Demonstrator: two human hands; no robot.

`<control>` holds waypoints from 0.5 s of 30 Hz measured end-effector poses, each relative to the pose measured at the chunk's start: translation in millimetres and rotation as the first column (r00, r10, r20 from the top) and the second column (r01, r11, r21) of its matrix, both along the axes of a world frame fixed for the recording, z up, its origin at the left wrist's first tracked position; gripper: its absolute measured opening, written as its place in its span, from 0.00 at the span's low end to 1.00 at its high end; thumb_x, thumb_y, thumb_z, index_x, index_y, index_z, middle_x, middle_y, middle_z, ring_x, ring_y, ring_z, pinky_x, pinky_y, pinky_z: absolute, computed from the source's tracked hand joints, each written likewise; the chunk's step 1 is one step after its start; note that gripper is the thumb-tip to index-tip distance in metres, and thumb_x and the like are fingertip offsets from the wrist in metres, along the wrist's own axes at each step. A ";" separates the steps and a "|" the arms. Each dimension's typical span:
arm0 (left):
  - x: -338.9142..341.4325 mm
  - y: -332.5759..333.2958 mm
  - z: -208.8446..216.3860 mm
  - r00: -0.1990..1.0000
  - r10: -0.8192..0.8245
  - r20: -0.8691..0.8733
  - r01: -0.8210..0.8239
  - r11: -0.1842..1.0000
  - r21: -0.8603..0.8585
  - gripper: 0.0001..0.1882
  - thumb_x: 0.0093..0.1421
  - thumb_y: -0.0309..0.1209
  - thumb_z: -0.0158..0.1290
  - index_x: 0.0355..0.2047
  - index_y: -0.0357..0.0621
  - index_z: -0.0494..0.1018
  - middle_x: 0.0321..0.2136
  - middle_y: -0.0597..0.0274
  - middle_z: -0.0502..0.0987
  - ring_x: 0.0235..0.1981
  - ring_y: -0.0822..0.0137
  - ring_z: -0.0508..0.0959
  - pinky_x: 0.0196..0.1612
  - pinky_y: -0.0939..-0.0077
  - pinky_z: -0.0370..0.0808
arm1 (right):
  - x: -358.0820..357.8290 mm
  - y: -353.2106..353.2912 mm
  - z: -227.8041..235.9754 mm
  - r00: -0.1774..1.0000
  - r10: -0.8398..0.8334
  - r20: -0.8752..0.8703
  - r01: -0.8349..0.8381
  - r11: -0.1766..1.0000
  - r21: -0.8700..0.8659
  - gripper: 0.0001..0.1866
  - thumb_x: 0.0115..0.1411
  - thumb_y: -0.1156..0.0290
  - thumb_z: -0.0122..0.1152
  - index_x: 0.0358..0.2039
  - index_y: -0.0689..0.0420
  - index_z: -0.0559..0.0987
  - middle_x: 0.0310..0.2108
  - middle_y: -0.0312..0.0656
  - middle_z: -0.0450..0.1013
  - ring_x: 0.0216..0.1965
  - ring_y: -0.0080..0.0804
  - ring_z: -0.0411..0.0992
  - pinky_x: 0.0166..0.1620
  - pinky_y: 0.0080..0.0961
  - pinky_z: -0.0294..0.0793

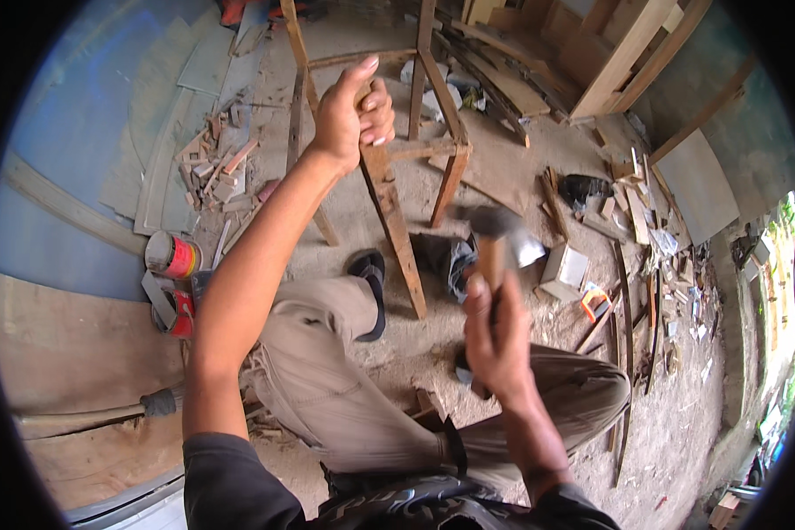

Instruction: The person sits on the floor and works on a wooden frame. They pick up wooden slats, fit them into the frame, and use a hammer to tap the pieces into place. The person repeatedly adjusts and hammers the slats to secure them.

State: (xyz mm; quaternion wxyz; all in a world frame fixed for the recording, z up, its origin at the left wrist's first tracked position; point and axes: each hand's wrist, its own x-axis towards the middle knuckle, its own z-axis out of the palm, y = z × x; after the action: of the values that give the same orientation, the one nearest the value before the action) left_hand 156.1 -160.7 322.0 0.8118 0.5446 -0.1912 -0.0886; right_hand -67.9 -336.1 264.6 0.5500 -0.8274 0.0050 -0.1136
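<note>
Because the brown wooden frame with long, straight legs (428,149) stands on a dusty grey floor (671,415) ahead of the knees, uneven footing could let it rock under impact. With the bare left hand (355,113) closed around the top of the tapered near leg (397,234), a misdirected blow could injure the fingers. Since the bare right hand (500,336) grips a dark-headed hammer with a wooden handle (492,258), a slack hold could twist its head. If the frame slips, the dark shoe (375,281) near that leg's foot is exposed.
</note>
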 end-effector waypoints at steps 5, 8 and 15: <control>-5.1 -9.5 5.0 0.998 -0.041 -0.049 0.042 0.999 0.005 0.28 0.60 0.55 0.42 0.12 0.54 0.52 0.07 0.74 0.49 0.08 0.75 0.50 0.17 0.78 0.53 | 20.6 12.3 53.9 0.909 -0.113 0.401 -0.096 0.880 0.465 0.18 0.68 0.61 0.45 0.47 0.65 0.62 0.20 0.31 0.62 0.18 0.12 0.56 0.20 0.12 0.55; -7.1 -19.6 8.5 0.996 -0.080 -0.034 0.080 0.997 -0.003 0.28 0.60 0.56 0.43 0.12 0.54 0.52 0.07 0.74 0.49 0.08 0.76 0.50 0.17 0.79 0.53 | 42.0 11.3 12.9 0.882 -0.036 0.471 -0.031 0.991 0.133 0.13 0.67 0.66 0.47 0.44 0.63 0.64 0.22 0.46 0.69 0.19 0.31 0.69 0.20 0.26 0.63; -5.1 -2.9 -5.6 1.000 -0.007 -0.004 0.007 1.000 0.018 0.27 0.60 0.55 0.43 0.12 0.55 0.52 0.07 0.76 0.49 0.07 0.77 0.51 0.16 0.78 0.54 | -5.5 4.1 -26.2 0.996 -0.013 -0.094 0.004 0.996 -0.088 0.13 0.68 0.63 0.48 0.39 0.63 0.69 0.19 0.39 0.67 0.19 0.24 0.65 0.20 0.26 0.61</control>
State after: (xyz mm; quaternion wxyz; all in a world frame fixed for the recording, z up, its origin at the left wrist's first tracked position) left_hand 150.9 -163.6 316.4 0.8069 0.5511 -0.1906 -0.0944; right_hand -73.4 -332.0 238.3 0.5117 -0.8552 0.0295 -0.0769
